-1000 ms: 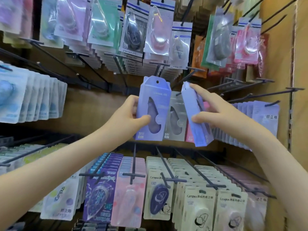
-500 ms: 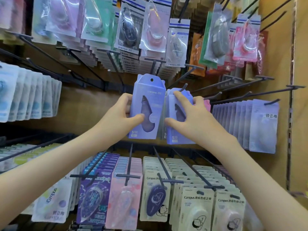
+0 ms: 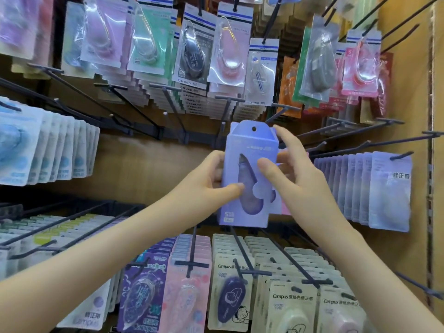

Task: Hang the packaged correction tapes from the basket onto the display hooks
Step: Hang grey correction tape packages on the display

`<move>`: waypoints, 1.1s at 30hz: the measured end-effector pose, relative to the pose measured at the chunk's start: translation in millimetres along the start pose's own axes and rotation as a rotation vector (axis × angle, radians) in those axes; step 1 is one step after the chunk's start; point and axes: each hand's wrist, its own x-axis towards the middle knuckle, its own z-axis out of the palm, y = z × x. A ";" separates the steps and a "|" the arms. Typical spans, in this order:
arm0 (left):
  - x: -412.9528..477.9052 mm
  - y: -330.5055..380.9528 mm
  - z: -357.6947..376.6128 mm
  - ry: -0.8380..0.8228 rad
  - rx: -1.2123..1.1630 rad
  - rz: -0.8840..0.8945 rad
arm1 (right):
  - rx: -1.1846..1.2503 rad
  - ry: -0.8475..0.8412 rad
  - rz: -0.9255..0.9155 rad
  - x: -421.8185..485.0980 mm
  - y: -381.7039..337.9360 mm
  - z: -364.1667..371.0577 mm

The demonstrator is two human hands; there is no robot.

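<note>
A purple boxed correction tape (image 3: 247,203) with a teardrop window and a hang hole at the top is upright in the middle of the display. My left hand (image 3: 211,188) grips its left edge, thumb across the front. My right hand (image 3: 298,176) pinches its right side, with the thumb on the front and the index finger at the top corner. A black display hook (image 3: 276,115) juts out just above and right of the box top. Another purple box (image 3: 276,203) hangs right behind it, mostly hidden. The basket is out of view.
Black hooks stick out towards me all over the wooden wall. Pale purple packs (image 3: 389,191) hang at the right, blue packs (image 3: 21,145) at the left, Campus packs (image 3: 230,292) below and Mono Air packs (image 3: 194,58) above. Two bare hooks (image 3: 384,143) stand to the right.
My right hand left the second purple box hanging on the hook and took hold of the first box. My left hand carried that box right, in front of the hung one.
</note>
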 end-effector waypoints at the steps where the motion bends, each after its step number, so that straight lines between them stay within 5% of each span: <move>1: 4.4 3.4 5.3 -0.011 -0.026 0.003 | 0.075 -0.014 0.023 0.5 -1.2 -1.7; 5: 24.2 9.7 21.1 -0.002 -0.094 -0.002 | 0.245 0.039 0.109 5.1 4.2 -10.4; 22: 40.8 25.4 34.5 0.092 0.296 -0.011 | 0.275 0.036 0.216 10.0 13.9 -20.5; 33: 37.1 20.8 37.5 0.124 0.207 -0.037 | 0.338 -0.030 0.190 11.7 15.8 -15.2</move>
